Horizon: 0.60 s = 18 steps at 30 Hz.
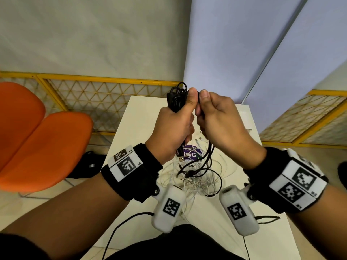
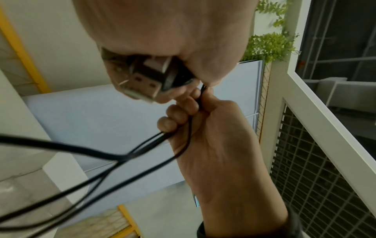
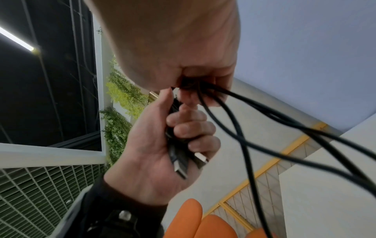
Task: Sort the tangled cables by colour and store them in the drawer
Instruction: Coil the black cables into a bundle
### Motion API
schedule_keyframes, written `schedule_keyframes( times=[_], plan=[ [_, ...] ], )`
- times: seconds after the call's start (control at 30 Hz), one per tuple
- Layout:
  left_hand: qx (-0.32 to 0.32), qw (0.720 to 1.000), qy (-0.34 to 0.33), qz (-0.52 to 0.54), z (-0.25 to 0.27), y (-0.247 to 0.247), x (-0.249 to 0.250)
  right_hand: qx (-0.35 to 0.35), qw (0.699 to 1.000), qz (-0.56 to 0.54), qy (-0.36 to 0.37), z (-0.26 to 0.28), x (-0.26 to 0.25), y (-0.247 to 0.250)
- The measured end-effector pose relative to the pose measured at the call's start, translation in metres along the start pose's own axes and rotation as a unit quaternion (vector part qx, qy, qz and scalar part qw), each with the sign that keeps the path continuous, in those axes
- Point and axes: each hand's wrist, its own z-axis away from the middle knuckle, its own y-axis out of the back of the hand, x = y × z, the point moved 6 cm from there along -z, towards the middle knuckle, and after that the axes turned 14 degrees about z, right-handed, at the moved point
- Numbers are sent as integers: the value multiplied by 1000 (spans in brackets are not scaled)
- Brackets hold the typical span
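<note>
My left hand (image 1: 174, 124) is raised above the table and grips a coiled bundle of black cables (image 1: 177, 99). Its loops stick up past the thumb, and a USB plug (image 1: 180, 158) pokes out below the fist. Right beside it, my right hand (image 1: 217, 121) pinches loose black cable strands (image 1: 203, 162) that hang down into the heap. In the left wrist view the USB plug (image 2: 142, 82) shows under the left hand (image 2: 162, 32). In the right wrist view the strands (image 3: 244, 128) run from the right hand (image 3: 173, 40). A tangle of white cables (image 1: 189, 182) lies on the white table (image 1: 142, 117).
A purple round label (image 1: 191, 154) lies under the cable heap. Two orange chair seats (image 1: 37, 143) stand to the left. A yellow lattice fence (image 1: 105, 94) runs behind the table, and a white box-like object (image 1: 246, 119) sits at the table's far right.
</note>
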Motion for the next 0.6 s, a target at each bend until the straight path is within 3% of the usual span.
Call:
schedule_keyframes(
  times=[0.13,0.33,0.6],
  plan=[
    [5,997,-61,-38,-1,2,8,11,999,-39,16,7,-1,-5],
    [-5,992,-104,-69,0,3,13,17,999,15,22,3,-2,-3],
    [-68,995,-47,-48,-2,-1,14,-7,998,-6,54,-2,-1,-4]
  ],
)
